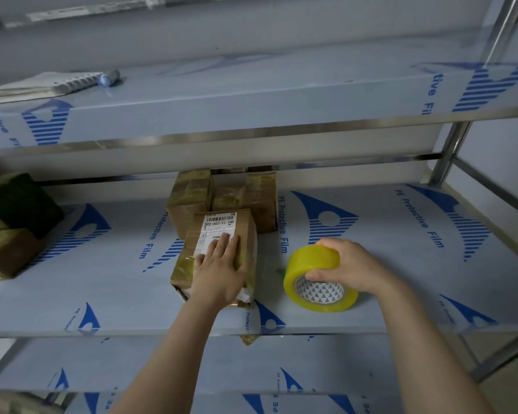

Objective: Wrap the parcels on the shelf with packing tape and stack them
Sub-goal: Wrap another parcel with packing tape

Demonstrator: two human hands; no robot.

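A brown cardboard parcel [222, 231] with a white shipping label lies on the middle shelf [401, 264]. Yellowish tape covers its near end. My left hand [219, 270] presses flat on top of it, fingers straight. To the right, my right hand [350, 267] grips a roll of yellow packing tape [314, 273] standing tilted on the shelf, thumb at its patterned core. Behind the parcel stand two taped cardboard boxes [192, 195] [251, 198], side by side against the back.
More taped parcels [9, 222] sit stacked at the shelf's left end. The upper shelf holds a paper pad [39, 85] and a blue-tipped marker [109, 77]. Steel uprights [452, 150] frame the right side. Another shelf [222, 363] lies below.
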